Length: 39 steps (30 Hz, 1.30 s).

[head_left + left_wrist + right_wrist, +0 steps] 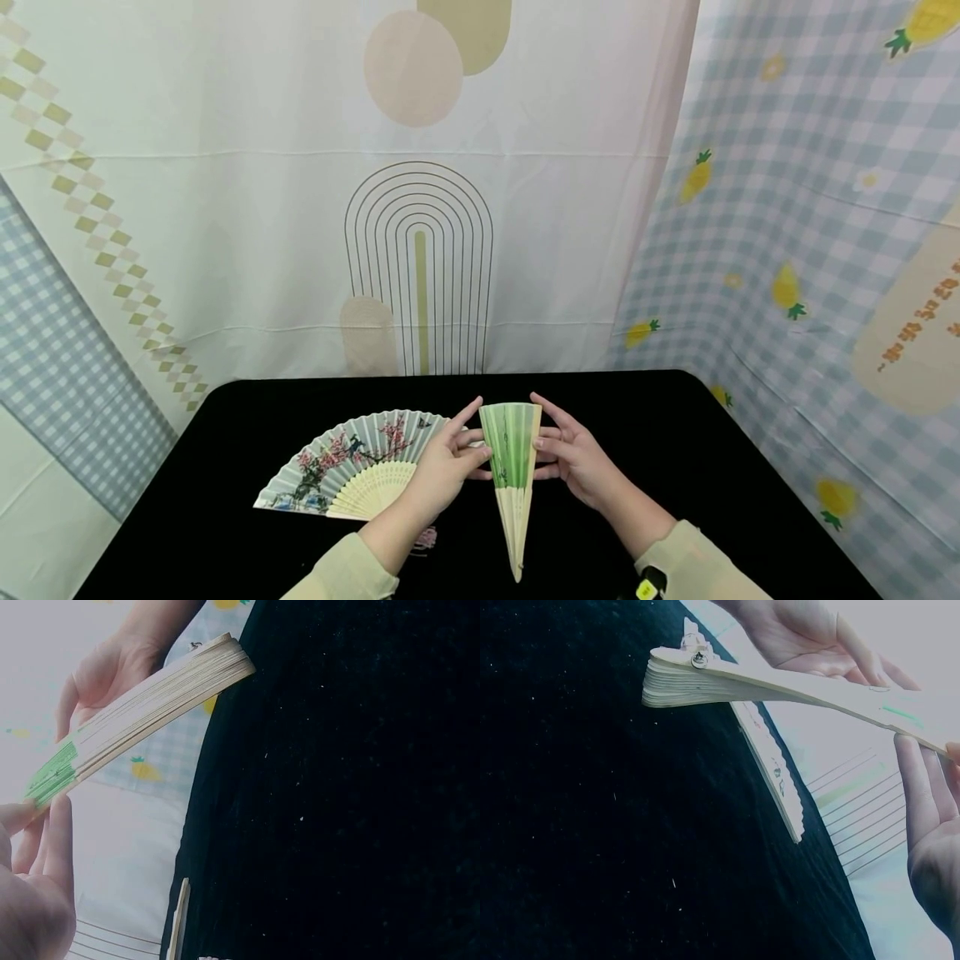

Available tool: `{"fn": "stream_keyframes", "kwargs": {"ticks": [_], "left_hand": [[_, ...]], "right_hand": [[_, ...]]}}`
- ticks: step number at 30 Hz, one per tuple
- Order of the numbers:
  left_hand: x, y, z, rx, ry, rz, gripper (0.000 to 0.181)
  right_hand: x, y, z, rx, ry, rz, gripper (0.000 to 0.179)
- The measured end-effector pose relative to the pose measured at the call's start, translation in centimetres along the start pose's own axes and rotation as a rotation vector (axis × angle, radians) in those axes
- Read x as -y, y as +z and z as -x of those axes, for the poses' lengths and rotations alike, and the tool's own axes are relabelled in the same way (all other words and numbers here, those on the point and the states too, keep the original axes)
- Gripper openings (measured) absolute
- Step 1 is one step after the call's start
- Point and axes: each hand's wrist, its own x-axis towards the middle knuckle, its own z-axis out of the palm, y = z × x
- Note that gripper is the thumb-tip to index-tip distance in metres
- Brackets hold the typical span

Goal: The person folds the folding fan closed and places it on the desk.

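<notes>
Between my two hands is a green folding fan [510,450], spread only a little, its pale ribs [161,705] narrowing to the pivot end that points toward me. My left hand [444,467] pinches its left edge between thumb and fingers. On the other edge, my right hand [581,462] pinches the outer rib the same way. The right wrist view shows the metal pivot pin [699,659] at the stacked rib ends. Behind my left hand, a white folding fan [352,454] printed with pink blossoms lies spread on the table, partly hidden by that hand.
A black-covered table [637,417] lies beneath both fans. A pink tassel [426,540] rests by my left forearm. White patterned cloth [262,250] hangs behind the table, and checked cloth with pineapples [787,208] hangs at the right.
</notes>
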Motion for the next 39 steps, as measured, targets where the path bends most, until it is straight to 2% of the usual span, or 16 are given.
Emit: {"fn": "stream_keyframes", "kwargs": {"ticks": [8, 22, 33, 39], "left_hand": [[-0.07, 0.16, -0.08, -0.01, -0.018, 0.001, 0.075], [0.24, 0.39, -0.25, -0.028, -0.003, -0.049, 0.073], [0.36, 0.46, -0.39, -0.013, -0.01, -0.069, 0.072], [0.32, 0.5, -0.34, -0.006, -0.005, -0.064, 0.073]], "right_hand": [[-0.01, 0.1, 0.02, 0.0, 0.005, 0.003, 0.078], [-0.12, 0.43, -0.02, 0.038, -0.003, -0.02, 0.078], [-0.27, 0.51, 0.01, 0.094, -0.026, -0.058, 0.076], [-0.28, 0.62, -0.03, 0.095, -0.033, -0.055, 0.077]]}}
